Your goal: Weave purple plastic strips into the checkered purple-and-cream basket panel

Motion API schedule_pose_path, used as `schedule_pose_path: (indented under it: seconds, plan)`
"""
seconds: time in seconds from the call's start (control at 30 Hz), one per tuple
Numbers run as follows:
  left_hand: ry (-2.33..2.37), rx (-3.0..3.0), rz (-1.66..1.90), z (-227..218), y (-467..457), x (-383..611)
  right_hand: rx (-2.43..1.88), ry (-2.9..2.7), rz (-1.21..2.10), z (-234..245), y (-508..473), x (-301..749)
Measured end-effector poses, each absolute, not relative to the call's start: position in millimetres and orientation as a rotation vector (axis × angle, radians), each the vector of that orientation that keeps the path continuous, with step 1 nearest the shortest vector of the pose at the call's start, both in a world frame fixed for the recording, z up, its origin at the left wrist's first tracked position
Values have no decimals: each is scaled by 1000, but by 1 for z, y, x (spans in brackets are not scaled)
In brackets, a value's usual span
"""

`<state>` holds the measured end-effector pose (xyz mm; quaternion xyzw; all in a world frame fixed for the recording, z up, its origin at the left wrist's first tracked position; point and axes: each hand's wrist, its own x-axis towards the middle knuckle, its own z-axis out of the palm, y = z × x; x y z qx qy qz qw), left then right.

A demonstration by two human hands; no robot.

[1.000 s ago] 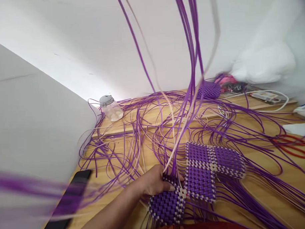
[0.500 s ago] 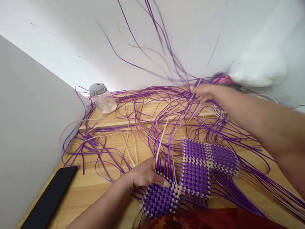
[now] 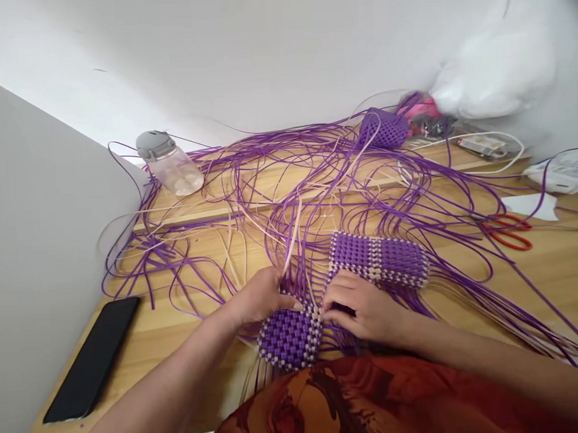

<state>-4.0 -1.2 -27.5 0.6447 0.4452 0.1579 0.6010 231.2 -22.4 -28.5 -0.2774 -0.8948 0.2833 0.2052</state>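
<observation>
A woven piece (image 3: 290, 338) of purple strips with cream borders lies at the table's front edge, its squares joined in a stepped shape. Loose purple and cream strips (image 3: 294, 232) run out from its edges. My left hand (image 3: 263, 298) grips the left square along its far edge, thumb on top and fingers underneath. Closed against the join between the squares is my right hand (image 3: 370, 307), its thumb and fingertips pinching the weave there. It covers most of the middle square. The right-hand part of the weave shows beyond it.
A black phone (image 3: 92, 359) lies at left. Behind stand a grey-lidded clear jar (image 3: 173, 167) and a purple woven cylinder (image 3: 384, 128). Orange-handled scissors (image 3: 510, 232), a white device (image 3: 560, 172) and a white bag (image 3: 495, 76) are at right. Tangled strips spread along the wall.
My right hand has come back from the far strips to the weave beside my left hand. The strips that were raised in the air have dropped. My left hand keeps its grip.
</observation>
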Motion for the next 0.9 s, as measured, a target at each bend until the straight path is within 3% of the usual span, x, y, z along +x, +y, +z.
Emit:
schedule_pose_path:
  seconds: [0.17,0.4,0.67,0.9]
  plan:
    - [1282,1719,319,-26,-1,-6,-678,-2509,823,-48,-10,234]
    - [873,1452,469,-20,-8,-12,-937,-2375,923,-33,-12,231]
    - [883,1480,539,-15,-18,-12,-1206,-2258,1065,-32,-8,213]
    - [967,1356,320,-17,-11,-16,-1280,-2028,1137,-37,-6,214]
